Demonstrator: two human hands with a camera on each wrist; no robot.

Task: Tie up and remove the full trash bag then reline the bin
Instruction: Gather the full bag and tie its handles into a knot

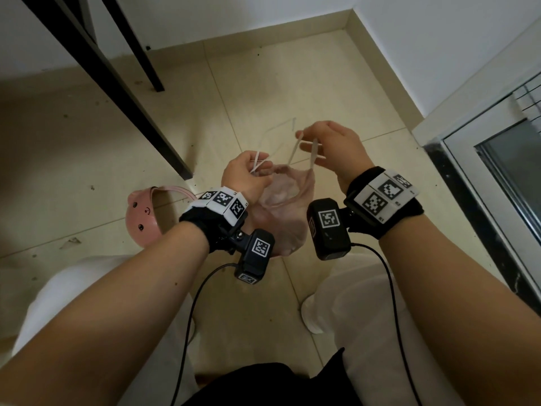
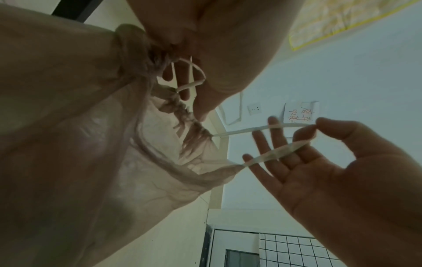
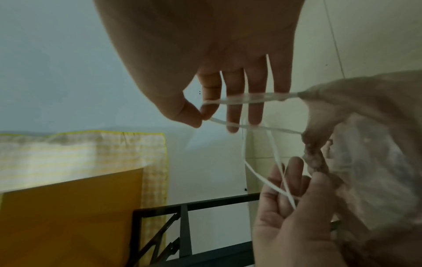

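A pink see-through trash bag [image 1: 281,212] hangs between my two hands above the tiled floor, its mouth gathered but still partly open. My left hand [image 1: 257,167] pinches the bag's left white drawstring [image 1: 259,159] and the bunched rim [image 2: 146,59]. My right hand [image 1: 304,142] pinches the right drawstring loop [image 1: 292,155] between thumb and index finger, the other fingers [image 3: 254,108] straight. Both strands of that loop [image 2: 274,155] run taut to the bag's hem. The pink bin [image 1: 143,218], with a face on its side, lies behind my left wrist, mostly hidden.
Black table legs [image 1: 117,92] slant down to the floor left of the bag. A sliding door frame [image 1: 468,177] stands on the right and a wall corner [image 1: 354,22] lies ahead. My knees in white trousers [image 1: 366,303] are below, with wrist camera cables [image 1: 392,288] hanging.
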